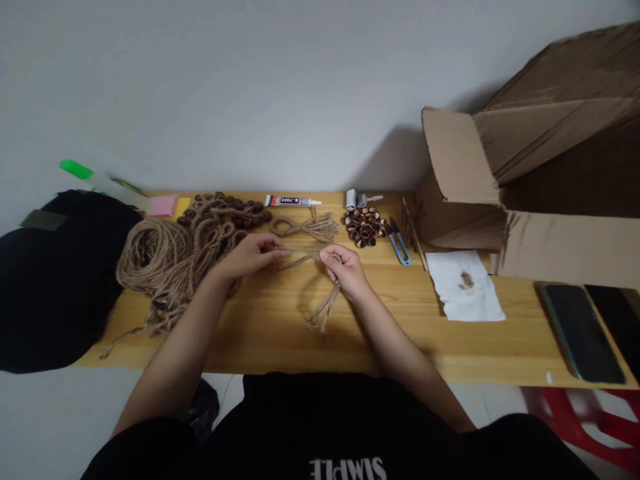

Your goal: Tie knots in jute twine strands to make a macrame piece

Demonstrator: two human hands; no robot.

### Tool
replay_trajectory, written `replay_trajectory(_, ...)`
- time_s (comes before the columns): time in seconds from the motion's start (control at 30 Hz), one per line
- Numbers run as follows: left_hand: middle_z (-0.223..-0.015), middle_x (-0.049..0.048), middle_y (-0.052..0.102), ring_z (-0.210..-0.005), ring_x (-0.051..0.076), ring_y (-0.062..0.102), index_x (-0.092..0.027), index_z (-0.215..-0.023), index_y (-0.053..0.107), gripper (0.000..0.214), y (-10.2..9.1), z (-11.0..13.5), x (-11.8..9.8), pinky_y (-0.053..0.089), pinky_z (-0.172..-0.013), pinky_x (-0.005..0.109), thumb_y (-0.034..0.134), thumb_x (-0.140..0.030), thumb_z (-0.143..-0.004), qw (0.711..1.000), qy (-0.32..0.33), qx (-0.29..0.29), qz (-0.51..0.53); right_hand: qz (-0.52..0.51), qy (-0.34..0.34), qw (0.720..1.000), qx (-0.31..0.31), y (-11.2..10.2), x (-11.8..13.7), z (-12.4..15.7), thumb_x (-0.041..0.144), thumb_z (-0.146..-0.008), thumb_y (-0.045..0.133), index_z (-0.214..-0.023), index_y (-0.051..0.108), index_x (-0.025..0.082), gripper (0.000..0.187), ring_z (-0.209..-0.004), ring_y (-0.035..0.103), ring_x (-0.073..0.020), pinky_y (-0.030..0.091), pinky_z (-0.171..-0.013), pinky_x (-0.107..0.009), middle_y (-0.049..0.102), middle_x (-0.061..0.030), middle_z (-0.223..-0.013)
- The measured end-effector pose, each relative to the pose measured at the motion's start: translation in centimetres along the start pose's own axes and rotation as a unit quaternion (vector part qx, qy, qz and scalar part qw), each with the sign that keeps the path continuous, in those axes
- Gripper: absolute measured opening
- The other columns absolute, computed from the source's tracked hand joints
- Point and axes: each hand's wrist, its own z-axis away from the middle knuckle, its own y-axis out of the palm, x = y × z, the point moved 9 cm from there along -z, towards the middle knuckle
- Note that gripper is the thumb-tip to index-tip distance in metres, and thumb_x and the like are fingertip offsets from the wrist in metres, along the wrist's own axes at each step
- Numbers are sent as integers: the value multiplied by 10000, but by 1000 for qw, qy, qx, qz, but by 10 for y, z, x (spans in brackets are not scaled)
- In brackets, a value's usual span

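Between my two hands a few strands of brown jute twine (303, 259) are stretched over the wooden table. My left hand (255, 255) pinches one end with thumb and fingers. In my right hand (345, 269) the other part of the twine is gripped, and a bundle of loose ends (325, 308) hangs below it. Just behind lies a looped, tied jute tassel (305, 228). Close to my left hand is a heap of braided jute cord (210, 233), beside a big coil of jute rope (154, 255).
Behind my hands lie a glue tube (293, 201), brown nut-shell pieces (364, 227) and blue thread snips (399, 243). To the right are a stained white tissue (470, 303), an open cardboard box (457, 157) and a phone (580, 333). A black bag (55, 287) is at left.
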Motion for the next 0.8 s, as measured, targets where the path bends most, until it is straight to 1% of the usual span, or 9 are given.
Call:
replay_trajectory(0.1,-585,-15,563,-548,100,473,-135,-686,609,379,-16,8,15,369,-512,198,605,-514,-679,997,-8,-55,-44,-9,1,1000,-10,-3,-1,-1,496,-659,663,-716,569,158,355,-339,294,-37,212,-370,-186,381,97,-378)
replay_trajectory(0.23,-665,14,618,-622,134,529,-149,-724,633,342,-26,21,24,408,-566,224,565,-484,-715,990,-11,-98,-106,-16,-1,1000,-12,-4,-1,-2,476,-662,666,-706,572,159,334,-338,279,-34,202,-372,-187,384,97,-371)
replay_trajectory(0.27,-687,20,627,-643,142,542,-152,-741,635,323,-30,24,24,420,-589,232,552,-465,-729,986,-11,-116,-117,-16,-2,1000,-11,-4,-1,-2,473,-665,664,-703,572,159,329,-338,277,-35,200,-374,-188,384,97,-370)
replay_trajectory(0.33,-737,32,641,-682,152,562,-154,-790,634,286,-38,30,23,443,-636,249,528,-417,-756,975,-11,-172,-141,-14,-5,1000,-10,-4,-1,-2,470,-667,661,-699,572,159,326,-340,277,-35,197,-377,-189,382,96,-370)
replay_trajectory(0.4,-815,48,649,-740,162,577,-152,-853,630,262,-44,36,18,461,-693,267,516,-373,-774,959,2,-228,-168,-12,-8,1000,-10,-5,-1,-3,470,-671,656,-696,572,158,323,-341,280,-35,194,-380,-189,381,95,-372)
replay_trajectory(0.43,-856,57,650,-778,168,583,-150,-880,627,256,-44,38,13,467,-727,276,510,-355,-783,952,16,-247,-181,-12,-10,1000,-11,-5,-1,-3,467,-671,655,-695,572,158,321,-340,281,-35,192,-380,-189,379,95,-372)
replay_trajectory(0.53,-940,85,648,-898,187,587,-136,-930,623,256,-31,40,-9,468,-827,310,488,-322,-816,939,86,-265,-200,-16,-15,1000,-12,-5,-1,-4,454,-658,663,-692,571,158,312,-330,279,-36,179,-374,-190,374,97,-363)
replay_trajectory(0.7,-1080,93,633,-1031,184,569,-153,-1034,601,258,12,41,-51,444,-931,343,484,-285,-845,931,202,-246,-177,-3,-22,1000,-1,0,1,-4,436,-650,658,-675,567,154,298,-323,283,-38,176,-372,-192,392,94,-354)
replay_trajectory(0.8,-1131,97,614,-1076,191,552,-160,-1065,595,268,35,40,-66,442,-943,349,494,-261,-838,925,240,-239,-172,14,-31,999,16,5,3,-3,431,-645,656,-656,560,157,290,-323,282,-39,182,-374,-194,385,97,-349)
